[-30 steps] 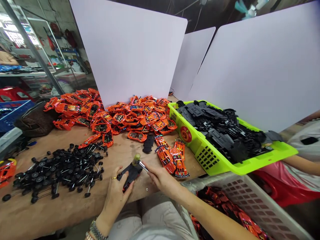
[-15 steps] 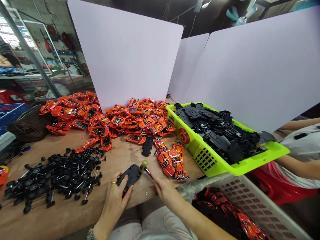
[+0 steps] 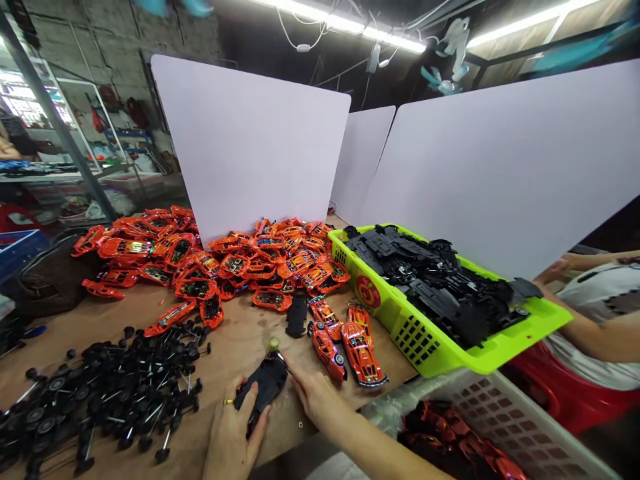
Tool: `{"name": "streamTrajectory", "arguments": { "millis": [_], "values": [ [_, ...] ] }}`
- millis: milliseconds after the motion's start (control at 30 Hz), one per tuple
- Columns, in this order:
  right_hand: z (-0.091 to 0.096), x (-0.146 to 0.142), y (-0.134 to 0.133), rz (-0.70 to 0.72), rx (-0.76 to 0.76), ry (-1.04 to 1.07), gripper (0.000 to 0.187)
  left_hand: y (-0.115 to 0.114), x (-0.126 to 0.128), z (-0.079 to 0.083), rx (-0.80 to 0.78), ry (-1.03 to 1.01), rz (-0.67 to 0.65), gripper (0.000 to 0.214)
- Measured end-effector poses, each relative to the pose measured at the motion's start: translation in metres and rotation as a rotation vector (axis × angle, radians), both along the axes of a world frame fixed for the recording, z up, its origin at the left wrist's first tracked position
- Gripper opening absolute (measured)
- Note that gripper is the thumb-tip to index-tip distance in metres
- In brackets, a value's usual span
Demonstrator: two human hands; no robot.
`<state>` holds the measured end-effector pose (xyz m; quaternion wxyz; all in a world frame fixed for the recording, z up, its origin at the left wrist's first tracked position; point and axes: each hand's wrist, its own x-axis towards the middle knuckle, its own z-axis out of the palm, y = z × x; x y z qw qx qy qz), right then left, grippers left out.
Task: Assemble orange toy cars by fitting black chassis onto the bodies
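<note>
My left hand grips a toy car with its flat black underside facing up; a ring shows on one finger. My right hand is closed around the handle of a small mallet with a rounded yellowish head. The mallet head is at the far end of the toy car; I cannot tell whether they touch. Just beyond, a loose black chassis plate lies on the table. Several orange toy cars are beside it, one on its side with wheels showing.
Black wheels on metal axles are heaped at the left. Orange car shells pile up along the white partition. A lime-green basket holds black chassis parts. Below it, a white crate contains red cars. Another person's arm is at the right.
The view has tilted upward. The mallet head has moved to the toy car's far end, with my right hand closer to the car. The orange cars by the basket lie differently.
</note>
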<state>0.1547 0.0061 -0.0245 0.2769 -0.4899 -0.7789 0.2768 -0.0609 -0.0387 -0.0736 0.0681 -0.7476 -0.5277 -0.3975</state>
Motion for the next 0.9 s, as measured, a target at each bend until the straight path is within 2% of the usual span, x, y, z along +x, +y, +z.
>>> {"name": "streamTrajectory", "arguments": {
  "millis": [133,233,333,433,533,633,833,900],
  "values": [
    [-0.009,-0.006,0.007,-0.01,-0.03,-0.191,0.06,0.001,-0.009,0.012,-0.013,-0.06,-0.011,0.033],
    [-0.006,-0.012,0.011,-0.07,0.027,-0.232,0.068,0.002,-0.017,0.025,-0.172,-0.193,-0.077,0.029],
    [0.009,-0.02,0.01,-0.036,0.159,-0.098,0.065,0.004,-0.021,0.034,-0.343,-0.285,-0.066,0.03],
    [0.021,-0.031,0.008,0.161,0.135,0.083,0.057,0.008,-0.021,0.036,-0.433,-0.366,-0.013,0.034],
    [0.02,-0.04,0.011,0.237,0.013,0.118,0.053,0.009,-0.016,0.034,-0.434,-0.467,0.042,0.038],
    [0.012,-0.045,0.019,0.246,-0.004,0.15,0.05,0.008,-0.008,0.031,-0.384,-0.537,0.086,0.04],
    [0.012,-0.044,0.031,0.326,0.015,0.226,0.016,0.005,-0.001,0.026,-0.327,-0.599,0.125,0.038],
    [0.011,-0.045,0.03,0.301,-0.022,0.324,0.014,0.005,0.0,0.026,-0.324,-0.692,0.149,0.038]
  ]
}}
